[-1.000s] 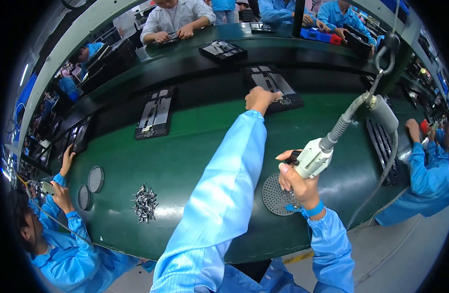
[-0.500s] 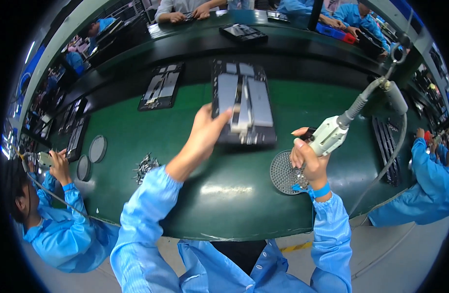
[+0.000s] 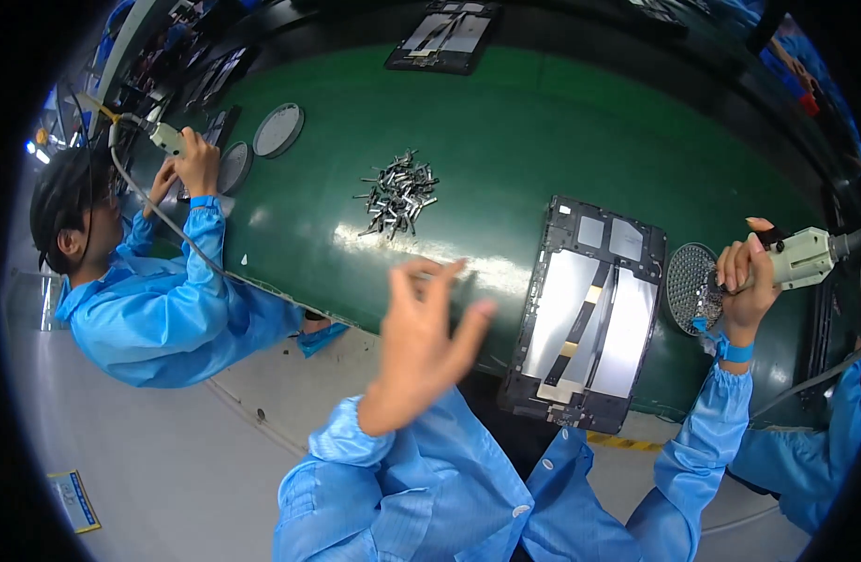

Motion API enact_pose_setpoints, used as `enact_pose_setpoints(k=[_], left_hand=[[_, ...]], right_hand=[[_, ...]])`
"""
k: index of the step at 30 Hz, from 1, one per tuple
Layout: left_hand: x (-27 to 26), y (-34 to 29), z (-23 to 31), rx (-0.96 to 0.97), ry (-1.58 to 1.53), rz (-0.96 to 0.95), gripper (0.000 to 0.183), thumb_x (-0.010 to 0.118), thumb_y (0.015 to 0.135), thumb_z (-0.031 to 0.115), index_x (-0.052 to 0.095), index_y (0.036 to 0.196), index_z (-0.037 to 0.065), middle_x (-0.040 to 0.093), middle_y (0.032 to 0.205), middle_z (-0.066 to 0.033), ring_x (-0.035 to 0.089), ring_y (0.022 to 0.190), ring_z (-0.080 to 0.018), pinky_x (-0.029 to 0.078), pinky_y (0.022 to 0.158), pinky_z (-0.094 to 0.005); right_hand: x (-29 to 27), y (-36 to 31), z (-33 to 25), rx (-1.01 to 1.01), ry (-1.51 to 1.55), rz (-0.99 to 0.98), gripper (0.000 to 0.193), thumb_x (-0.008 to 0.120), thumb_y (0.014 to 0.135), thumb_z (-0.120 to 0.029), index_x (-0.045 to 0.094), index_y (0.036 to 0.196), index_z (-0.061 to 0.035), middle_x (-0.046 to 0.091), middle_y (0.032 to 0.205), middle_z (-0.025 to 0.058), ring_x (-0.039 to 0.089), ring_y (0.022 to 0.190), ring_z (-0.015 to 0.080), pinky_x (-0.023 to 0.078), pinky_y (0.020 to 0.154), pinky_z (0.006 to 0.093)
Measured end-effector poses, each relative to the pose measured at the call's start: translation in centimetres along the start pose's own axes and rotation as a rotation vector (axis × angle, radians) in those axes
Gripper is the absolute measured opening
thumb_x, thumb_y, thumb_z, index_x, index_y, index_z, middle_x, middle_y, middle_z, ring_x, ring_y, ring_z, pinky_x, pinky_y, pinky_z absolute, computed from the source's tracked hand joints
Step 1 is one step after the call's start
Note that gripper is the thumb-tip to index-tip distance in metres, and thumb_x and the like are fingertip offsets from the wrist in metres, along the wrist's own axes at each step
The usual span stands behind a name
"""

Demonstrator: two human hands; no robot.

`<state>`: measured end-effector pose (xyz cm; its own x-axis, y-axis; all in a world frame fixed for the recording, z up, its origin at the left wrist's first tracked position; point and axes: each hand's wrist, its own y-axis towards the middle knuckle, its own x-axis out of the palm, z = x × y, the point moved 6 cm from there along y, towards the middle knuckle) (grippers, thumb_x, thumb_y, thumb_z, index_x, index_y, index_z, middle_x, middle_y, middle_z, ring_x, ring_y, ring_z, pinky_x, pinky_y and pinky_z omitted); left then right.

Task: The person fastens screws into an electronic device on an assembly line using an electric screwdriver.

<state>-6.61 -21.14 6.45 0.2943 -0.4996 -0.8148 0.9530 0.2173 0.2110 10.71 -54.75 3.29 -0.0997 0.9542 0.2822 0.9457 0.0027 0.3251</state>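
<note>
My left hand (image 3: 423, 339) is over the table's front edge, its fingers spread and nothing in them. Just right of it lies an opened tablet (image 3: 559, 314), two pale silver panels and a dark strip exposed, its lower end reaching past the table edge. My right hand (image 3: 750, 281), with a blue band at the wrist, is wrapped round a pale electric screwdriver (image 3: 805, 259). Beneath that hand sits a round dimpled screw tray (image 3: 688, 276) with small screws at its right side. Left of the tablet is a pile of small metal parts (image 3: 399, 195).
Another opened tablet (image 3: 446, 36) lies at the far side of the green table (image 3: 505, 122). Two round dishes (image 3: 279, 129) are at the left, near a co-worker (image 3: 159, 290) holding a similar screwdriver (image 3: 166, 139). A blue sleeve (image 3: 805, 468) shows at the right.
The tablet came toward me and now lies at the table's front edge; my left hand has let go of it and moved left. The view has turned left. My right hand keeps the screwdriver.
</note>
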Motion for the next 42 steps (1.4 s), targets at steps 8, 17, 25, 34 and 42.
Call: enact_pose_setpoints(k=[8,17,25,34,42], left_hand=[[-6.3,5.1,-13.1,-0.018,0.042,0.237,0.014,0.073,0.083,0.010,0.069,0.093,0.001,0.065,0.088,-0.0106,0.061,0.071,-0.0207,0.048,0.063,-0.0328],[-3.7,5.4,-12.4,0.077,-0.007,0.158,0.012,0.072,0.083,0.006,0.066,0.089,-0.002,0.058,0.084,-0.0117,0.057,0.069,-0.0216,0.047,0.062,-0.0315],[-5.7,3.8,-13.5,0.004,-0.019,0.385,0.011,0.057,0.097,0.008,0.062,0.102,0.000,0.060,0.091,-0.0098,0.058,0.070,-0.0170,0.046,0.062,-0.0251],[-0.4,11.5,-5.1,-0.155,-1.245,0.159,0.034,0.057,0.099,0.017,0.051,0.121,-0.007,0.061,0.121,-0.0263,0.066,0.106,-0.0287,0.057,0.089,-0.0311],[7.4,16.5,-2.2,-0.177,-1.258,0.018,0.026,0.062,0.096,0.013,0.056,0.113,-0.006,0.065,0.112,-0.0209,0.067,0.102,-0.0256,0.056,0.090,-0.0321]], right_hand=[[0.8,0.2,-1.2,-0.031,-0.028,0.036,0.027,0.049,0.093,-0.009,0.054,0.115,0.0075,0.034,0.053,-0.0018,0.034,0.041,0.0082,0.034,0.043,0.0265],[0.5,-0.1,-1.4,-0.010,0.004,0.049,0.022,0.053,0.092,-0.008,0.055,0.110,0.0051,0.037,0.054,-0.0018,0.036,0.041,0.0082,0.036,0.040,0.0259],[1.6,-0.3,-2.3,-0.027,0.003,0.038,0.020,0.054,0.089,-0.004,0.055,0.106,0.0075,0.039,0.051,-0.0001,0.037,0.038,0.0094,0.036,0.038,0.0266],[1.6,0.0,-2.1,-0.011,-0.004,0.041,0.020,0.055,0.089,-0.004,0.056,0.105,0.0070,0.039,0.051,0.0001,0.038,0.038,0.0096,0.037,0.039,0.0267],[1.5,0.0,-1.9,-0.009,-0.018,0.066,0.020,0.054,0.088,-0.003,0.055,0.105,0.0069,0.039,0.051,0.0000,0.038,0.038,0.0098,0.037,0.038,0.0270]])
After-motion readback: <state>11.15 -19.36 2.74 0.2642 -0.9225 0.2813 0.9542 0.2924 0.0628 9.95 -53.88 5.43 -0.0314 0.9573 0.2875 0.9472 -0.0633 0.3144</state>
